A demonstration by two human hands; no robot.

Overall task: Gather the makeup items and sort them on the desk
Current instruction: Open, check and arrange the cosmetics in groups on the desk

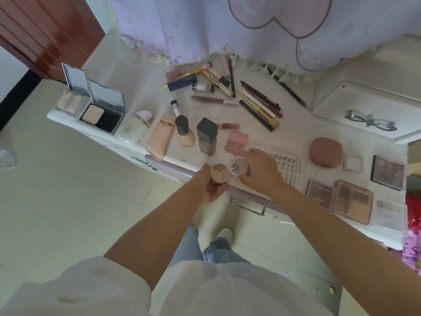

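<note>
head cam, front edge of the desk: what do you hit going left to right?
Open compacts → white bottle → peach tube → dark-capped square bottle → left hand holding a round tri-colour pot → right hand → round pink compact → eyeshadow palettes.

Counter (293, 131): bare strip mid-right, between pencils (259, 103) and round compact (325, 152), open to my hands. Front edge blocked by bottles (182, 133), dark-capped bottle (206, 136) upright. Right end packed with palettes (352, 201). Back crowded by tubes (205, 79) under curtain (205, 26).
</note>
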